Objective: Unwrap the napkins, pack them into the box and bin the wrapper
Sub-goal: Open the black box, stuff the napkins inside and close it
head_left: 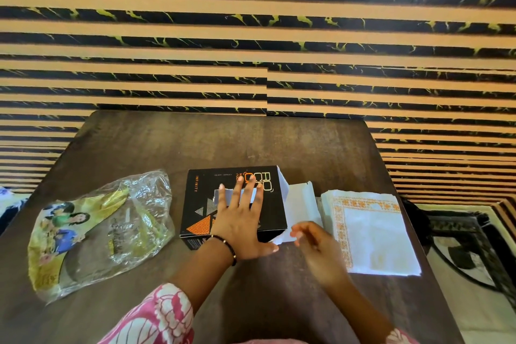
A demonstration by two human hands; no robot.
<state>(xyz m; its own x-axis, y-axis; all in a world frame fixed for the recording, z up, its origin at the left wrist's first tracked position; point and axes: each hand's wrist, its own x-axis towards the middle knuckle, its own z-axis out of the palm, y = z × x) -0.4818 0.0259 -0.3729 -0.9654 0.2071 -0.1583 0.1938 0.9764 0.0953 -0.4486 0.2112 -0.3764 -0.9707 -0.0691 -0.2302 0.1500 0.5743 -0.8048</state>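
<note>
- Box (234, 205) as landmark: black printed carton mid-surface, lying flat, white end flap (300, 204) open on its right side.
- Left hand (240, 220) flat on box top, fingers spread, pressing down; no grip on anything.
- Right hand (318, 246) just right of box's near corner, at the flap; motion-blurred, cannot tell whether its grip is closed on the flap or empty.
- Napkins (368, 234) right of box, unwrapped: soft white stack, square, orange embroidered-look border, lying on dark wood-grain surface (279, 145).
- Wrapper (103, 229) left of box, well apart: crinkly clear plastic, yellow print, empty, not yet binned.
- Step, likely: opening the box end for loading. Next calls for lifting the limp stack whole and sliding it in squarely through the flap end.
</note>
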